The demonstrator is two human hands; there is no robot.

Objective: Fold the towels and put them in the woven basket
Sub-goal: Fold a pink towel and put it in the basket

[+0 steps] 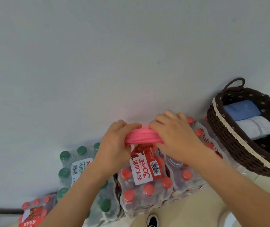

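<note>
A folded pink towel [140,136] is held edge-on between both hands above a pack of red-capped water bottles. My left hand [116,141] grips its left end with curled fingers. My right hand [175,136] grips its right end, fingers wrapped over the top. At the right stands the dark brown woven basket [229,141] with a cream lace trim and a loop handle. Inside it lie a folded blue towel [241,110] and a folded pale blue-white towel [255,126], side by side.
Shrink-wrapped packs of water bottles stand along the wall: a red-capped pack [147,185] under my hands, a green-capped pack [75,171] to the left, another red-capped pack [34,210] at the lower left. A plain white wall [114,54] fills the upper view. A shoe [152,221] shows at the bottom.
</note>
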